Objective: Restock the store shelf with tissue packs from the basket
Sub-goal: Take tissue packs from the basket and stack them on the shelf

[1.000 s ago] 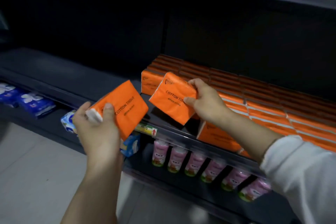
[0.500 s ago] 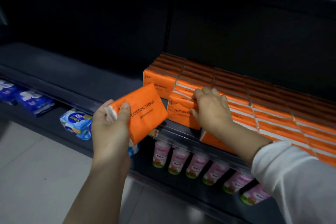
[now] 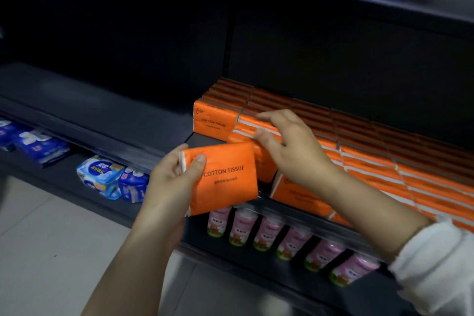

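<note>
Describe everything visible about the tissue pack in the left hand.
The tissue pack is a flat orange rectangle in glossy plastic wrap, printed COTTON TISSUE in black, with a white end strip. It is slightly tilted in front of the shelf edge. The left hand grips its left end, thumb on front.

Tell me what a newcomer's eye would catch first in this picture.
The bright orange tissue pack, marked COTTON TISSUE and held by the left hand at the centre, stands out against the dark shelf. Behind it, rows of orange packs fill the shelf's right part, where the right hand pinches a front pack. Pink bottles line the level below.
</note>
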A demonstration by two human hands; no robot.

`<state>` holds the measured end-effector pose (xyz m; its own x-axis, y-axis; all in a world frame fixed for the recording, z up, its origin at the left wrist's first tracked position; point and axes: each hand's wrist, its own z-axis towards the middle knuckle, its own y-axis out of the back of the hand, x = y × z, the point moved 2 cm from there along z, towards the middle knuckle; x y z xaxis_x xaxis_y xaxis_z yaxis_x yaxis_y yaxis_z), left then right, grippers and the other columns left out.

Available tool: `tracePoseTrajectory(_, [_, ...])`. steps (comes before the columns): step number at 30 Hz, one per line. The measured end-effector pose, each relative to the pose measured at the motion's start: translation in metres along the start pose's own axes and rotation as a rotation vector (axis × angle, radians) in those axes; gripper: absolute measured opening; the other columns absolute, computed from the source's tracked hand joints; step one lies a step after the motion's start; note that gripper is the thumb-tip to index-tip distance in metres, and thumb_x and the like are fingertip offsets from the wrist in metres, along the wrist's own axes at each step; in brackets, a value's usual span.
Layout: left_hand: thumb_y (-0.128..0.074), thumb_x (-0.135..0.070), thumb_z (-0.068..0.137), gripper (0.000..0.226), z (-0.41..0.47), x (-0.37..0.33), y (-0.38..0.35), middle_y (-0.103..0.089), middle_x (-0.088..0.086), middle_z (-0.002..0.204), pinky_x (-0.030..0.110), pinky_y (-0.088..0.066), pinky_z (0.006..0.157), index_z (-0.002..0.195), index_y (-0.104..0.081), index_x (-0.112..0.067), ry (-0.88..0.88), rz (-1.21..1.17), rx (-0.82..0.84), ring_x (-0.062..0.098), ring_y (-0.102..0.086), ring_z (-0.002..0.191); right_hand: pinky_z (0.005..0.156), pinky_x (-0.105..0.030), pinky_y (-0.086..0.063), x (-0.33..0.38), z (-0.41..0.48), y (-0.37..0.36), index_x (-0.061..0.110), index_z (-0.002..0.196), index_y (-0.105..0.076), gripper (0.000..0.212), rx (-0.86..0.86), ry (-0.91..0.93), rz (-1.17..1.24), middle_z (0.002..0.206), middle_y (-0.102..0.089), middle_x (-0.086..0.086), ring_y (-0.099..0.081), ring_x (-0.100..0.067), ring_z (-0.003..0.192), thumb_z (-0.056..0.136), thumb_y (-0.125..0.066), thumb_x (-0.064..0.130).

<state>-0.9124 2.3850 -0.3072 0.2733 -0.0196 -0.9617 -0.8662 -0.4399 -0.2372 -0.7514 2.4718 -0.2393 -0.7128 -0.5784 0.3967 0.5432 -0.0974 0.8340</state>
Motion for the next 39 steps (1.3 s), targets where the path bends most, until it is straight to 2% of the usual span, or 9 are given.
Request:
tracePoseTrajectory(4, [-0.06,-0.024,0.088,0.052,-0.006,-0.001,-0.007,-0.063,0.001,0.118,0.027,-0.053,0.068,0.137,-0.044,-0.028,-0.025,0.077,0.135,0.013,-0.067,0.094,0.112,-0.028,-0.024,0.021,-0.017,0.001,0.025,0.144,-0.03,0.065,0.405,0.168,-0.111,0.147,-0.036,0.003,-0.031,-0.014,0.135,0.088,-0.057,0.042])
tracePoseTrajectory(7, [-0.067,-0.032,0.084,0.057,-0.008,-0.001,-0.01,-0.058,0.0,0.126,0.034,-0.054,0.08,0.136,-0.044,-0.033,-0.07,0.218,0.186,0.017,-0.062,0.106,0.106,-0.027,-0.029,0.025,-0.024,-0.006,0.028,0.144,-0.029,0.069,0.503,0.154,-0.12,0.144,-0.038,0.005,-0.036,-0.013,0.13,0.084,-0.064,0.037])
tracePoseTrajectory(10, [-0.066,-0.044,0.078,0.066,-0.008,0.001,-0.008,-0.05,-0.005,0.134,0.035,-0.046,0.094,0.138,-0.04,-0.037,-0.146,0.421,0.111,0.015,-0.052,0.118,0.102,-0.035,-0.037,0.025,-0.024,-0.012,0.03,0.137,-0.037,0.063,0.457,0.117,-0.12,0.137,-0.045,0.006,-0.043,-0.014,0.123,0.082,-0.066,0.037])
tracePoseTrajectory(12, [-0.066,-0.036,0.085,0.066,-0.006,0.002,-0.003,-0.045,-0.007,0.137,0.03,-0.038,0.096,0.143,-0.036,-0.03,-0.183,0.541,-0.006,0.014,-0.044,0.124,0.1,-0.038,-0.039,0.024,-0.021,-0.016,0.03,0.135,-0.038,0.059,0.403,0.097,-0.158,0.134,-0.047,0.006,-0.044,-0.016,0.121,0.083,-0.064,0.039])
tracePoseTrajectory(15, [-0.066,-0.035,0.085,0.066,-0.004,0.007,0.003,-0.044,-0.006,0.139,0.037,-0.038,0.104,0.143,-0.035,-0.027,-0.153,0.613,-0.058,0.013,-0.043,0.126,0.098,-0.034,-0.036,0.018,-0.012,-0.022,0.027,0.138,-0.035,0.06,0.304,0.071,-0.285,0.135,-0.045,0.003,-0.042,-0.019,0.124,0.086,-0.062,0.037])
tracePoseTrajectory(20, [-0.064,-0.035,0.087,0.062,-0.006,0.01,-0.006,-0.046,-0.013,0.135,0.022,-0.03,0.086,0.141,-0.036,-0.031,-0.173,0.673,0.018,0.0,-0.041,0.113,0.093,-0.036,-0.039,0.002,-0.004,-0.037,0.024,0.142,-0.027,0.063,0.223,0.055,-0.512,0.129,-0.047,-0.003,-0.042,-0.025,0.12,0.088,-0.058,0.037])
tracePoseTrajectory(24, [-0.063,-0.033,0.087,0.059,-0.007,0.012,-0.01,-0.047,-0.012,0.133,0.02,-0.03,0.087,0.14,-0.038,-0.03,-0.194,0.73,0.079,0.004,-0.045,0.118,0.089,-0.039,-0.037,-0.005,-0.007,-0.047,0.023,0.141,-0.029,0.059,0.2,0.117,-0.658,0.124,-0.044,-0.006,-0.042,-0.026,0.113,0.089,-0.056,0.036])
tracePoseTrajectory(27, [-0.063,-0.03,0.088,0.049,-0.009,0.011,-0.012,-0.046,-0.017,0.121,0.02,-0.031,0.087,0.133,-0.045,-0.033,-0.218,0.751,0.093,0.005,-0.047,0.115,0.087,-0.039,-0.038,-0.006,-0.009,-0.054,0.02,0.139,-0.034,0.054,0.18,0.128,-0.737,0.121,-0.045,-0.008,-0.044,-0.027,0.11,0.09,-0.056,0.026])
tracePoseTrajectory(39, [-0.064,-0.027,0.087,0.047,-0.017,0.012,-0.029,-0.055,-0.004,0.129,0.021,-0.037,0.089,0.132,-0.051,-0.021,-0.272,0.85,0.164,0.01,-0.054,0.111,0.097,-0.038,-0.033,-0.006,-0.029,-0.023,0.021,0.144,-0.029,0.06,0.166,0.07,-0.499,0.131,-0.04,-0.005,-0.037,-0.025,0.121,0.091,-0.052,0.038])
